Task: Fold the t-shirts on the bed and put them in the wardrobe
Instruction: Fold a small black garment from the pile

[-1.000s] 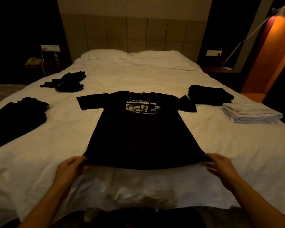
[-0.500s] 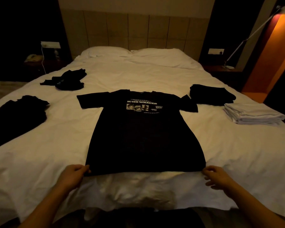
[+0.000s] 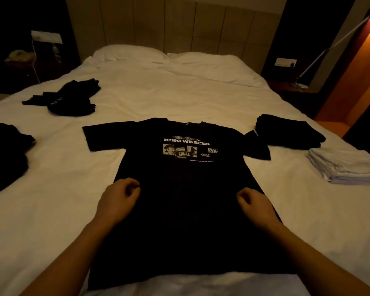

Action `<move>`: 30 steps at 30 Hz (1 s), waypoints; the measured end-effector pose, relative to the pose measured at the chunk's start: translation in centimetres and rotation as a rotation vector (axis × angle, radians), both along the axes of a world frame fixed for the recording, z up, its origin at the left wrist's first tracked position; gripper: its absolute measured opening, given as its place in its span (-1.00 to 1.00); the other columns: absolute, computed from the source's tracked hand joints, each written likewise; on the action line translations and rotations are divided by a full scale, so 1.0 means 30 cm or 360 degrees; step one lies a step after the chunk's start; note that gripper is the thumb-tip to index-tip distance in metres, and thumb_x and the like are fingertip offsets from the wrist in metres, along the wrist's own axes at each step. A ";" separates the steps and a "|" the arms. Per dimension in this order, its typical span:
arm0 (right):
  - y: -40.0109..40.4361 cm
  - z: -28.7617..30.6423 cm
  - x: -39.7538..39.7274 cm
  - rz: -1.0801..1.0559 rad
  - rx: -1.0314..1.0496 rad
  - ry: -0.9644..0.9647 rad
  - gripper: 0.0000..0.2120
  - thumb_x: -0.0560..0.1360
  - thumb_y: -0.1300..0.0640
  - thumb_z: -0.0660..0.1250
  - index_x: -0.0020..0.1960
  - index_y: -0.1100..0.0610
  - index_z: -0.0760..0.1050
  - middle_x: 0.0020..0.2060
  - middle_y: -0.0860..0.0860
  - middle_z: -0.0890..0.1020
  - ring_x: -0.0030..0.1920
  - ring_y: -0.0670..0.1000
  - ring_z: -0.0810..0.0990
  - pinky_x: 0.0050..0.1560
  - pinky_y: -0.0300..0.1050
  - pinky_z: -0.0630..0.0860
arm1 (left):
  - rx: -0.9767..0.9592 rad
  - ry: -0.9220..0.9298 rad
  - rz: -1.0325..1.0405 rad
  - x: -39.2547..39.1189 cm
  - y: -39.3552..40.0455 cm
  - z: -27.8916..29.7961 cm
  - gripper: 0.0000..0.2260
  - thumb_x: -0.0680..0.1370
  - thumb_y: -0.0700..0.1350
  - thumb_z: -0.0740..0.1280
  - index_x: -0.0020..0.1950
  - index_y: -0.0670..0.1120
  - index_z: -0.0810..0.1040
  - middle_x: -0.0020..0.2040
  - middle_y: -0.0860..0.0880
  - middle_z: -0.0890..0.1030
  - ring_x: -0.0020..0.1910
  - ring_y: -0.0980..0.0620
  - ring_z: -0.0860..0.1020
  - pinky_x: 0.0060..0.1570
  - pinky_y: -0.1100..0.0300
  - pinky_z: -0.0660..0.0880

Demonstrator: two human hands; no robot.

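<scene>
Reaching over the black t-shirt [image 3: 179,210], lying flat, print up, at the near edge of the bed [image 3: 179,92]. Left hand [image 3: 118,199] and right hand [image 3: 256,205] are hovering, fingers loosely curled, holding nothing. Folding seems about to start; next likely means gripping the shirt's sides.

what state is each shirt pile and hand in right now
printed black t-shirt: spread flat, print up, unfolded
left hand: over the shirt's left edge, fingers loosely curled, grip unclear
right hand: over the shirt's right edge, fingers loosely curled, grip unclear
black folded stack: folded
white folded stack: folded
crumpled black shirt: unfolded
black pile: loosely heaped
</scene>
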State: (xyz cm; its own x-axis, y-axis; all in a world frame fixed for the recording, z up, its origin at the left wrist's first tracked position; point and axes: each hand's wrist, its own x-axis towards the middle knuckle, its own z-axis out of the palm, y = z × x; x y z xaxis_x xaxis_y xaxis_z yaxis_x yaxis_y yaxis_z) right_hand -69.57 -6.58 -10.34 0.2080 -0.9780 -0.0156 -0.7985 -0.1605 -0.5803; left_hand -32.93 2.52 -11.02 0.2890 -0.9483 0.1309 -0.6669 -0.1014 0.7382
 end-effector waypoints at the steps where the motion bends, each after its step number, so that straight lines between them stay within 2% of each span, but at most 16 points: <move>1: -0.049 0.002 0.052 0.0013 -0.0041 0.0039 -0.92 0.60 0.12 0.25 0.01 0.00 0.52 -0.07 -0.03 0.60 -0.15 -0.10 0.55 -0.21 -0.21 0.43 | -0.0028 -0.0207 -0.0029 0.004 -0.060 -0.018 -0.81 0.59 -0.04 0.33 0.19 0.04 0.59 0.10 0.04 0.58 0.07 0.03 0.55 -0.05 0.09 0.47; 3: -0.152 0.001 0.168 0.0024 -0.0084 0.0178 -0.91 0.60 0.07 0.25 0.06 0.00 0.51 0.01 -0.03 0.54 -0.06 -0.06 0.54 -0.08 -0.17 0.45 | -0.0061 -0.0497 -0.0078 0.002 -0.170 -0.046 -0.69 0.59 0.02 0.32 0.32 0.03 0.54 0.20 0.01 0.52 0.19 -0.01 0.46 0.02 0.11 0.43; 4: -0.200 0.001 0.229 0.0043 -0.0101 0.0261 -0.87 0.60 0.04 0.25 0.12 -0.01 0.51 0.06 -0.05 0.51 0.02 -0.06 0.53 0.01 -0.16 0.48 | -0.0065 -0.0600 -0.0113 0.001 -0.227 -0.056 -0.64 0.59 0.05 0.30 0.37 0.01 0.51 0.26 -0.02 0.50 0.25 -0.03 0.43 0.12 0.07 0.44; 7: -0.315 -0.016 0.397 0.0202 -0.0082 0.0428 -0.67 0.60 -0.04 0.23 0.35 -0.05 0.41 0.26 -0.06 0.42 0.25 -0.05 0.44 0.23 -0.15 0.45 | 0.0050 -0.0767 -0.0176 -0.004 -0.387 -0.079 -0.52 0.60 0.10 0.27 0.50 0.02 0.38 0.46 -0.05 0.39 0.45 -0.09 0.30 0.37 -0.06 0.30; 10: -0.389 -0.024 0.511 0.0428 0.0048 0.0531 -0.55 0.61 -0.08 0.20 0.48 -0.06 0.27 0.37 -0.04 0.32 0.35 0.00 0.34 0.32 -0.09 0.41 | 0.0341 -0.0872 -0.0266 -0.018 -0.501 -0.069 -0.50 0.63 0.13 0.16 0.56 0.08 0.24 0.55 0.02 0.24 0.53 -0.06 0.15 0.45 -0.02 0.17; 12: -0.438 -0.002 0.562 0.0537 0.0203 0.0541 -0.52 0.61 -0.07 0.20 0.51 -0.05 0.24 0.39 0.00 0.31 0.37 0.05 0.32 0.35 -0.04 0.39 | 0.0521 -0.0887 -0.0314 -0.002 -0.547 -0.048 -0.50 0.59 0.13 0.12 0.54 0.07 0.29 0.54 0.01 0.28 0.51 -0.07 0.20 0.40 -0.01 0.23; 15: -0.513 0.068 0.617 0.0640 0.0513 0.0460 -0.54 0.61 -0.05 0.22 0.48 0.00 0.28 0.38 0.04 0.35 0.36 0.10 0.37 0.32 0.00 0.42 | 0.0759 -0.0771 -0.0234 0.071 -0.580 0.021 -0.44 0.48 0.14 0.08 0.43 0.01 0.47 0.43 -0.05 0.45 0.38 -0.14 0.39 0.20 -0.04 0.43; 18: -0.595 0.141 0.693 0.0784 0.0715 0.0373 -0.60 0.62 -0.03 0.22 0.41 0.09 0.36 0.31 0.11 0.44 0.26 0.14 0.47 0.19 -0.03 0.47 | 0.0993 -0.0542 -0.0169 0.168 -0.605 0.101 -0.39 0.45 0.18 0.04 0.44 0.01 0.46 0.41 -0.04 0.43 0.35 -0.11 0.40 0.16 0.01 0.48; 21: -0.639 0.182 0.810 0.0861 0.0831 0.0222 -0.65 0.63 0.04 0.23 0.37 0.13 0.43 0.23 0.14 0.53 0.22 0.15 0.52 0.12 -0.06 0.47 | 0.1019 -0.0274 -0.0006 0.275 -0.623 0.167 -0.33 0.42 0.25 0.03 0.44 -0.01 0.46 0.37 -0.09 0.45 0.32 -0.15 0.41 0.12 -0.02 0.50; 24: -0.630 0.181 0.945 0.0933 0.0926 0.0131 -0.64 0.63 0.04 0.22 0.40 0.13 0.40 0.21 0.16 0.54 0.19 0.15 0.53 0.10 -0.07 0.48 | 0.0997 -0.0002 0.0253 0.425 -0.630 0.159 -0.37 0.42 0.27 0.12 0.37 -0.04 0.51 0.29 -0.14 0.50 0.25 -0.20 0.48 0.10 -0.11 0.52; 26: -0.600 0.171 1.037 0.0898 0.0954 0.0110 -0.64 0.62 0.02 0.23 0.38 0.12 0.42 0.20 0.14 0.56 0.17 0.14 0.54 0.12 -0.04 0.51 | 0.0995 0.0048 0.0478 0.508 -0.633 0.145 -0.40 0.45 0.25 0.24 0.40 -0.06 0.46 0.26 -0.19 0.51 0.20 -0.24 0.50 0.09 -0.15 0.52; 28: -0.558 0.168 1.131 0.0780 0.1032 0.0022 -0.67 0.62 0.02 0.24 0.32 0.13 0.48 0.15 0.12 0.60 0.13 0.11 0.58 0.10 -0.07 0.52 | 0.0940 0.0003 0.0821 0.577 -0.649 0.135 -0.44 0.52 0.08 0.36 0.46 -0.12 0.37 0.30 -0.26 0.45 0.25 -0.30 0.45 0.15 -0.17 0.48; 30: -0.516 0.171 1.224 0.0473 0.1339 -0.0292 -0.76 0.61 0.05 0.27 0.16 0.19 0.53 0.01 0.12 0.62 -0.04 0.04 0.62 -0.07 -0.17 0.58 | 0.0856 0.0189 0.1074 0.633 -0.678 0.142 -0.35 0.52 0.05 0.43 0.51 -0.16 0.28 0.37 -0.27 0.40 0.33 -0.30 0.39 0.26 -0.17 0.42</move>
